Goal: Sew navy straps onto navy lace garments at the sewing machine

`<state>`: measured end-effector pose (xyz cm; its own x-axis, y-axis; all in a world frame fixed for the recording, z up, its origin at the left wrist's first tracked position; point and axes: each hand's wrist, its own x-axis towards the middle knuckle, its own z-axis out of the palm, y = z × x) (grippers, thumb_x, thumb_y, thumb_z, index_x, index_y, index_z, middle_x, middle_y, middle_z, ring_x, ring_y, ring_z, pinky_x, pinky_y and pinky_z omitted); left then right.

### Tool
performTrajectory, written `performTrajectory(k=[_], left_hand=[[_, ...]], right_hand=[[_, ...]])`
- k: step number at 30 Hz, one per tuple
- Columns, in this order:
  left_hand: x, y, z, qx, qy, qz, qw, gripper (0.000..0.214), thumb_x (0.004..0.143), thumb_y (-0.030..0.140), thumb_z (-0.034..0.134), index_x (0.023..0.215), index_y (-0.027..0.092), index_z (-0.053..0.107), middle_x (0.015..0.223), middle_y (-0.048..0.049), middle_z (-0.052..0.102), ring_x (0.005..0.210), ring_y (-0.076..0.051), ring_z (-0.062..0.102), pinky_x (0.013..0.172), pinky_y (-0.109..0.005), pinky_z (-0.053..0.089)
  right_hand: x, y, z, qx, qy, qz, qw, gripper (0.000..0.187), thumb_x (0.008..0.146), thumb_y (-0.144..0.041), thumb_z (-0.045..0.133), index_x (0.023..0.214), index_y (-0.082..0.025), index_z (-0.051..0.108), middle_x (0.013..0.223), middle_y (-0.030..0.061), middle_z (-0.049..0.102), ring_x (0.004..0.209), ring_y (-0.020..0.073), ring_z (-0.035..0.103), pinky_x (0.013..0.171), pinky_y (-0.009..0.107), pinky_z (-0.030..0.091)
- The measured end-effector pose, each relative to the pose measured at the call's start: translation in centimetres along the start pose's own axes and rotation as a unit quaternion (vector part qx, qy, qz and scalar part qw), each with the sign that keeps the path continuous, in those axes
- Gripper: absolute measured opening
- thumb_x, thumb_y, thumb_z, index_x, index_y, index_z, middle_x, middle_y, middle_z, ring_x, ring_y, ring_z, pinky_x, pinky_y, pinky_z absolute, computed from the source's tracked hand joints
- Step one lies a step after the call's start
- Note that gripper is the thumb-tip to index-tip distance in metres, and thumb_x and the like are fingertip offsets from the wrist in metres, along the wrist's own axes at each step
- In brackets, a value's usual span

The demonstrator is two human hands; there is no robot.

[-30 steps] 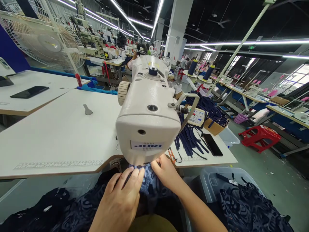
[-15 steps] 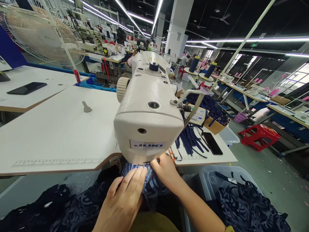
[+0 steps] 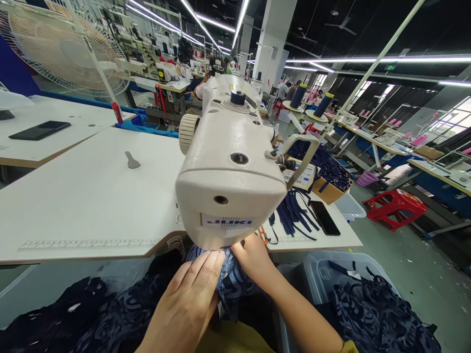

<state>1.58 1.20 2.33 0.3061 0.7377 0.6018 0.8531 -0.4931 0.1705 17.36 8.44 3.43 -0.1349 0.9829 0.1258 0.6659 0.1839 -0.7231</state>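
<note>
Blue patterned fabric (image 3: 231, 275) lies under the front end of a white JUKI sewing machine (image 3: 226, 189), lit where it meets the machine. On the fabric's left side, my left hand (image 3: 191, 294) is closed, its fingers pressed together and its tips at the base of the machine head. My right hand (image 3: 254, 260) grips the fabric's right side; its fingertips are partly hidden by the head. The needle and presser foot are out of sight behind the machine's front. Lower folds of the fabric hang between my wrists.
Right of the machine lie navy strips (image 3: 292, 213), orange-handled snips (image 3: 262, 235) and a phone (image 3: 324, 218). A plastic bin (image 3: 312, 274) of dark garments stands at lower right. More dark fabric (image 3: 121, 306) is at lower left. A metal piece (image 3: 131, 160) rests on the white table (image 3: 91, 201).
Both hands stay on the fabric, with the left fingers drawn slightly closer together. The fabric between them has shifted a little, and the view has moved slightly.
</note>
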Motion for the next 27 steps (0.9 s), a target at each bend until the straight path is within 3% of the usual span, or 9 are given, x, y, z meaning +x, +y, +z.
performTrajectory(k=[12,22,27], left_hand=[[0.15,0.27,-0.15,0.002,0.009,-0.003,1.000,0.037,0.094,0.023,0.032,0.117,0.020,0.061,0.120,-0.0006,0.066,0.109,-0.017,0.057,0.103,-0.031,0.028],[0.02,0.30,-0.20,0.014,-0.005,-0.020,1.000,0.037,0.093,0.024,0.034,0.117,0.020,0.061,0.119,-0.0016,0.066,0.108,-0.019,0.057,0.099,-0.035,0.032],[-0.42,-0.47,-0.42,0.032,-0.025,0.006,0.999,0.038,0.093,0.023,0.032,0.117,0.019,0.061,0.121,-0.0039,0.065,0.110,-0.024,0.056,0.097,-0.040,0.033]], right_hand=[[0.00,0.19,0.20,0.010,0.001,0.008,1.000,0.010,0.084,-0.018,0.047,0.085,-0.019,0.057,0.083,0.0037,0.066,0.083,0.0212,0.061,0.070,0.028,0.041],[0.14,0.18,0.15,-0.008,0.005,0.003,1.000,0.008,0.086,-0.021,0.047,0.082,-0.020,0.054,0.074,0.0022,0.064,0.075,0.0205,0.060,0.064,0.027,0.038],[0.39,0.48,0.35,0.023,0.016,0.023,0.999,0.008,0.085,-0.027,0.051,0.087,-0.020,0.055,0.071,-0.0001,0.060,0.069,0.0178,0.057,0.064,0.026,0.038]])
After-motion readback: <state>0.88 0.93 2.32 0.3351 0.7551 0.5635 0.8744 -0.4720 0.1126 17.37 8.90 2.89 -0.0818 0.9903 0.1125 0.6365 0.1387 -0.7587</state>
